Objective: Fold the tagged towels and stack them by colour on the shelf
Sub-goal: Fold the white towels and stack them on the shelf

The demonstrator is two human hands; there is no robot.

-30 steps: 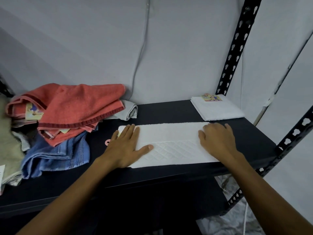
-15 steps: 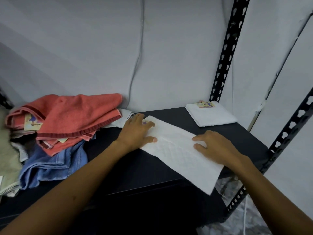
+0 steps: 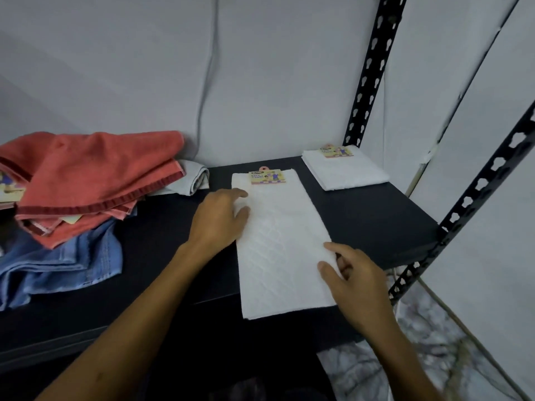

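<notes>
A: What is seen, largest first?

B: A black shelf [image 3: 362, 227] is seen against a pale wall. On its left a heap of unfolded towels [image 3: 86, 192], red over blue, is piled. A long white towel [image 3: 283, 244] is laid front to back at the middle, its near end hung over the shelf edge and its tag [image 3: 267, 177] at the far end. A folded white towel [image 3: 346, 172] is set at the back right corner.

A: And the hands?

B: The left hand [image 3: 220, 224] is laid flat on the strip's left edge, fingers loosely spread. The strip's right edge is pinched by the right hand [image 3: 351, 273], thumb on top, fingers tucked beneath.

A: Which step is judged in hand?

B: The crosswise fold of the white strip. The near end would need to be lifted and carried to the tagged end with edges matched, then the towel stacked on the folded white one.
</notes>
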